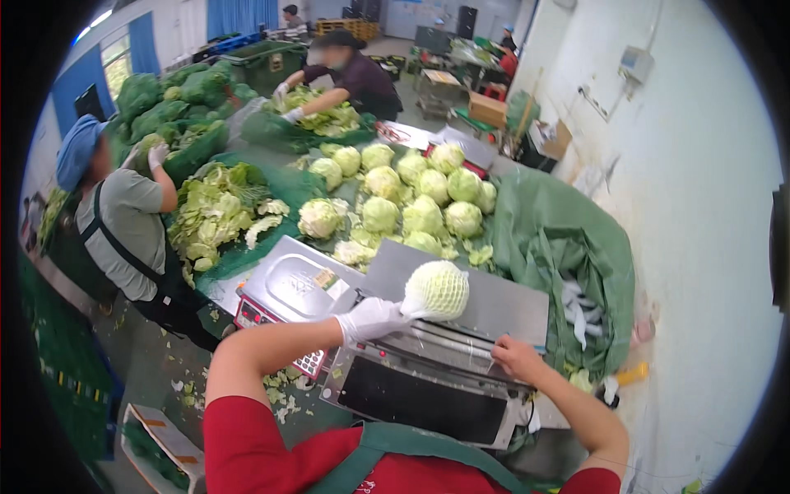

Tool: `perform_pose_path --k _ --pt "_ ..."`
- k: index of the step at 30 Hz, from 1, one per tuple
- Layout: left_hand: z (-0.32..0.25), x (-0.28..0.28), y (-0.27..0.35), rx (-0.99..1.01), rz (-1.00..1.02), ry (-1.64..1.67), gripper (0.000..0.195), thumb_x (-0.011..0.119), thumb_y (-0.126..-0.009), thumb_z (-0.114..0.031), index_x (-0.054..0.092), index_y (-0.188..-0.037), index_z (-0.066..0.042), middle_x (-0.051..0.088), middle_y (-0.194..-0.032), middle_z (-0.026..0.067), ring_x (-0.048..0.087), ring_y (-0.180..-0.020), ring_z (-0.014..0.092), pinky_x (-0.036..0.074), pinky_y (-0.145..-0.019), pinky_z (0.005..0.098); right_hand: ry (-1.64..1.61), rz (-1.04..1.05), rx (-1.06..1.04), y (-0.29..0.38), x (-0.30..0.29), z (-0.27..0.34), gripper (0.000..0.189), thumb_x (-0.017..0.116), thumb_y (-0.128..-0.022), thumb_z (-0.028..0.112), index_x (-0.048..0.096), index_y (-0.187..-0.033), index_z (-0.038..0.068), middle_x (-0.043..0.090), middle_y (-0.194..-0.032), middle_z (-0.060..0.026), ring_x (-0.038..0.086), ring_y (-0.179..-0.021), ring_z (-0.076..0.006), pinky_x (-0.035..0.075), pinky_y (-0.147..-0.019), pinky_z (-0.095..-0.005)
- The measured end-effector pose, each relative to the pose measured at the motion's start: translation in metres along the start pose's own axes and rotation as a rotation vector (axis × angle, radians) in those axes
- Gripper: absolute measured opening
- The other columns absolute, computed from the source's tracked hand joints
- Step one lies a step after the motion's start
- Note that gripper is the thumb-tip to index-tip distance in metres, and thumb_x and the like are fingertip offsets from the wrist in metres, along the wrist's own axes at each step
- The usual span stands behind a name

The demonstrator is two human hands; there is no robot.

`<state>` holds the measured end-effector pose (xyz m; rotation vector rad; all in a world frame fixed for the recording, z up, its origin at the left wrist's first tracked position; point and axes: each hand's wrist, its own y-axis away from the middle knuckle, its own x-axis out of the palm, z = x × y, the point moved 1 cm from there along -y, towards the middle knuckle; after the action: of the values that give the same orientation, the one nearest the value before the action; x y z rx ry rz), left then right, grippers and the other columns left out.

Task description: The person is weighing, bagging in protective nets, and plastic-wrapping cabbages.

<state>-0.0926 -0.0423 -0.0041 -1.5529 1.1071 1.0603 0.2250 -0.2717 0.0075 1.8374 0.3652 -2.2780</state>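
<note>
My left hand (pixel 373 320), in a white glove, grips the gathered end of a white foam net sleeve around a round cabbage (pixel 438 290). The netted cabbage is over the grey metal plate (pixel 503 302) of a film wrapping machine; whether it rests there or hangs just above, I cannot tell. At the machine's right side, my bare right hand (pixel 518 357) pinches what looks like the edge of clear plastic film (pixel 453 346) lying across the roller. Nearest me is the machine's black flat pad (pixel 423 395).
A digital scale (pixel 302 278) stands left of the machine. Behind are piled trimmed cabbages (pixel 423 213) and loose leaves (pixel 213 210). A large green bag (pixel 561 216) holding white netting is at right. One co-worker (pixel 126 222) stands left, another (pixel 355 77) across the table.
</note>
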Motion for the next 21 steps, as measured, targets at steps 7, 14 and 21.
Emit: perform_pose_path --k 7,14,21 --pt "-0.066 -0.073 0.063 -0.659 -0.042 1.107 0.023 0.047 -0.101 -0.016 0.064 -0.101 -0.001 0.071 -0.079 0.0069 0.067 -0.076 0.010 0.052 -0.068 0.0263 -0.792 0.157 0.474 0.009 -0.078 0.062 0.007 0.045 -0.098 0.007 0.044 -0.093 0.002 0.068 -0.080 -0.0119 0.071 -0.079 -0.0179 0.056 -0.065 -0.0292" --pt "-0.023 -0.132 0.052 -0.362 -0.513 0.676 0.042 0.065 -0.085 -0.007 0.052 -0.124 0.004 0.061 -0.120 0.0212 0.059 -0.114 0.025 0.044 -0.099 0.0359 -1.021 -0.585 0.267 -0.079 -0.157 0.050 0.005 0.047 -0.099 0.006 0.044 -0.102 0.002 0.064 -0.092 -0.0153 0.067 -0.084 -0.0236 0.056 -0.078 -0.0335" --pt "0.059 -0.026 -0.044 -0.124 -0.246 0.552 0.114 0.087 -0.063 -0.037 0.022 -0.151 -0.008 0.031 -0.151 0.0230 0.034 -0.139 0.037 0.031 -0.113 0.0382 -0.072 -0.209 -0.107 -0.190 0.002 -0.060 0.054 0.047 -0.094 0.003 0.032 -0.146 0.007 0.051 -0.135 -0.0241 0.051 -0.125 -0.0353 0.042 -0.104 -0.0388"
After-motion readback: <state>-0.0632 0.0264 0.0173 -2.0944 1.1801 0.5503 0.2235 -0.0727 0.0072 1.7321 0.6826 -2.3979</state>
